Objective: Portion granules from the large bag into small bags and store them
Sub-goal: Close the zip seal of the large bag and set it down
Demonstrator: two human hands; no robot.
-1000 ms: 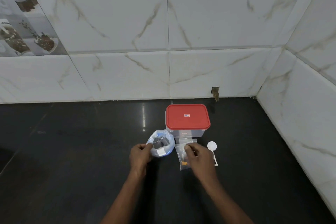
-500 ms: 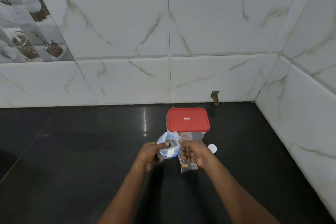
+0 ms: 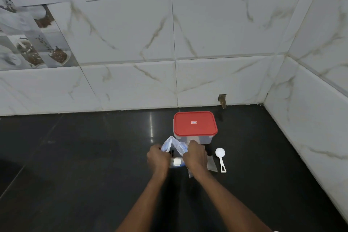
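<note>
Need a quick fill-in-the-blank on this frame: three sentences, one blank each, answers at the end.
1. The lid on the container is ____ in colour.
2. The white scoop lies on the counter to the ____ of the right hand.
3. Counting the left hand too, the number of hands gripping the large bag is ____.

Missing words: red; right; two.

Bag [image 3: 174,147] before box [image 3: 195,127], scoop [image 3: 221,158] right of bag
</note>
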